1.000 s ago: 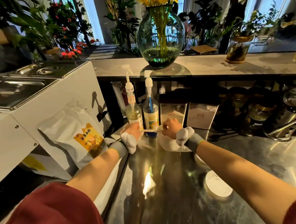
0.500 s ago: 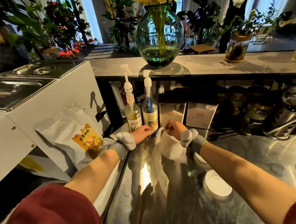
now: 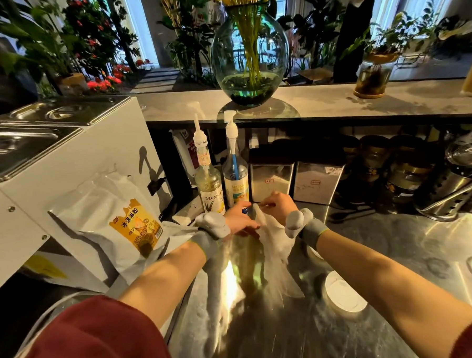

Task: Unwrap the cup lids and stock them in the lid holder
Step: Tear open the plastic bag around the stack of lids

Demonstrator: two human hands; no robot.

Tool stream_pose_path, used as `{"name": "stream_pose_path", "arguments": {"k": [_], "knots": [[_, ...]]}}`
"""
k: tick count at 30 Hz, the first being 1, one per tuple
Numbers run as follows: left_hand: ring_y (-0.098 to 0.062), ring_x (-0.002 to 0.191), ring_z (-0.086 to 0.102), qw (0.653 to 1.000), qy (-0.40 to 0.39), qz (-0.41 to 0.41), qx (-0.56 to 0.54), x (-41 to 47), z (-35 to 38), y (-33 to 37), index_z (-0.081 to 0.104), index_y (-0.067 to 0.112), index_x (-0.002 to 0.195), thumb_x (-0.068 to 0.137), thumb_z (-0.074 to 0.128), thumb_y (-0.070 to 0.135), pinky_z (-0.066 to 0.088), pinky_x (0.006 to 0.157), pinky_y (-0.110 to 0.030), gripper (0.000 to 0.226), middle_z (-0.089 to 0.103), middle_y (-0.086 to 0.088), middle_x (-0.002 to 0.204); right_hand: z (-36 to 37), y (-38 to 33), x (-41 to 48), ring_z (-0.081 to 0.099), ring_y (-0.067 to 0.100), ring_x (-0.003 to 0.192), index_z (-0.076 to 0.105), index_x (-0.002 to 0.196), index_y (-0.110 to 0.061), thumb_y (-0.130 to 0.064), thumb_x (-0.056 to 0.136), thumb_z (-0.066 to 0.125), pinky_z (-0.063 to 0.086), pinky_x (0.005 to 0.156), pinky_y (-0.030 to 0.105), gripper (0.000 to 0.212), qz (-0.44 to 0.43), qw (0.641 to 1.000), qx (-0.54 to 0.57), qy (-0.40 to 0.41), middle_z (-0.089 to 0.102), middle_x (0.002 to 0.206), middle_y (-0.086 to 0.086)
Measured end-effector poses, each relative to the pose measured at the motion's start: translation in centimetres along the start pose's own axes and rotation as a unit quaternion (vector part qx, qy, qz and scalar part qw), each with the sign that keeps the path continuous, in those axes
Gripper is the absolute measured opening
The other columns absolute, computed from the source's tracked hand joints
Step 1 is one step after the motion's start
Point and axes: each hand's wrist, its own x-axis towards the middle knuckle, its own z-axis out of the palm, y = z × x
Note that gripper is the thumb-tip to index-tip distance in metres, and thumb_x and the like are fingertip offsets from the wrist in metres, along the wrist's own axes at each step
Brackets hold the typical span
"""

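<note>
A translucent plastic wrap [image 3: 274, 248], blurred, stretches from my hands toward me over the steel counter [image 3: 397, 252]. Whether lids are still inside it I cannot tell. My right hand [image 3: 278, 204] pinches the wrap's far end, just in front of the syrup bottles. My left hand [image 3: 241, 219] lies right beside it, fingers curled on the wrap's left edge. One white cup lid [image 3: 345, 296] lies flat on the counter under my right forearm. Grey gloves are bunched at both wrists. I see nothing I can identify as a lid holder.
Two pump syrup bottles [image 3: 210, 188] stand just beyond my hands, with metal tins [image 3: 271, 179] to their right. A white machine [image 3: 64, 166] with steel lids fills the left, a white-and-orange powder bag [image 3: 122, 223] leaning on it. Steel utensil holders [image 3: 459, 183] stand far right.
My hands held the wrap's end stretched between them a second ago. Now they are closer together, and the wrap has opened out and trails down the counter toward me.
</note>
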Motion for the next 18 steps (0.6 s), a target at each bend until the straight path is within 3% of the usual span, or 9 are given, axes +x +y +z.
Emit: {"name": "stream_pose_path", "arguments": {"k": [2,3,6,8,10,12,14,16,18], "knots": [[-0.021,0.078,0.061,0.999,0.003,-0.001,-0.038,0.2,-0.6,0.3,0.033,0.014,0.143,0.083,0.061,-0.003,0.048,0.061,-0.024,0.068,0.066,-0.016,0.102,0.1,0.4,-0.4,0.060,0.031,0.090,0.070,0.111,-0.003,-0.014,0.090,0.058,0.025,0.064,0.011,0.026,-0.007,1.000,-0.002,-0.005,0.057,0.072,-0.010],[-0.022,0.084,0.062,0.999,-0.008,0.013,-0.031,0.2,-0.7,0.4,0.030,0.017,0.145,0.083,0.060,-0.005,0.048,0.061,-0.025,0.072,0.064,-0.014,0.102,0.1,0.6,-0.5,0.060,0.032,0.093,0.069,0.112,-0.003,-0.013,0.090,0.057,0.024,0.065,0.011,0.027,-0.007,1.000,0.002,-0.007,0.047,0.068,-0.015],[-0.037,0.122,0.050,0.983,-0.048,0.121,0.131,0.1,-0.1,0.4,0.020,0.016,0.150,0.079,0.059,-0.013,0.050,0.083,-0.038,0.086,0.047,-0.024,0.134,0.2,0.5,-0.3,0.059,0.033,0.106,0.067,0.116,-0.005,-0.015,0.092,0.055,0.037,0.080,0.022,0.029,-0.002,1.000,0.003,-0.031,0.064,0.096,0.014],[-0.035,0.122,0.049,0.957,0.015,0.179,0.228,0.1,0.8,0.0,0.042,0.010,0.138,0.079,0.063,-0.005,0.044,0.095,-0.036,0.064,0.048,-0.020,0.132,0.3,0.2,0.0,0.058,0.033,0.108,0.067,0.116,-0.005,-0.015,0.093,0.053,0.039,0.089,0.029,0.029,0.014,0.999,0.010,-0.039,0.063,0.116,0.021],[-0.031,0.115,0.052,0.942,0.105,0.198,0.251,0.4,1.0,-0.2,0.060,0.004,0.115,0.081,0.064,0.006,0.042,0.093,-0.031,0.034,0.050,-0.017,0.123,0.2,0.2,0.0,0.059,0.033,0.109,0.067,0.114,-0.003,-0.013,0.093,0.053,0.038,0.086,0.027,0.028,0.026,0.998,0.030,-0.044,0.063,0.118,0.023],[-0.027,0.108,0.055,0.952,0.152,0.173,0.200,0.8,0.5,0.1,0.063,-0.001,0.109,0.086,0.061,0.012,0.039,0.086,-0.023,0.026,0.053,-0.016,0.116,0.0,0.4,-0.2,0.054,0.036,0.119,0.059,0.121,0.005,-0.010,0.096,0.045,0.038,0.096,0.031,0.032,0.054,0.995,0.062,-0.052,0.058,0.126,0.026],[-0.029,0.096,0.061,0.974,0.188,0.099,0.082,1.3,-0.7,0.6,0.060,-0.005,0.116,0.092,0.052,0.013,0.045,0.079,-0.030,0.031,0.061,-0.019,0.108,-0.1,0.7,-0.4,0.049,0.038,0.123,0.049,0.129,0.011,-0.004,0.098,0.035,0.033,0.106,0.041,0.036,0.076,0.991,0.091,-0.064,0.055,0.127,0.027],[-0.028,0.067,0.059,0.977,0.199,0.039,-0.060,1.4,-1.9,1.0,0.057,-0.011,0.115,0.094,0.044,0.009,0.047,0.059,-0.032,0.032,0.062,-0.020,0.084,0.2,0.8,-0.7,0.053,0.021,0.102,0.045,0.132,0.007,0.002,0.095,0.042,0.041,0.098,0.036,0.038,0.069,0.989,0.106,-0.075,0.059,0.107,0.012],[-0.019,0.054,0.050,0.961,0.208,0.004,-0.182,1.5,-2.8,1.1,0.060,-0.008,0.097,0.094,0.044,0.011,0.044,0.044,-0.024,0.025,0.054,-0.009,0.067,0.6,1.0,-0.9,0.048,0.013,0.090,0.047,0.132,0.001,0.002,0.087,0.057,0.045,0.091,0.028,0.046,0.054,0.990,0.103,-0.076,0.057,0.107,0.008]]}}
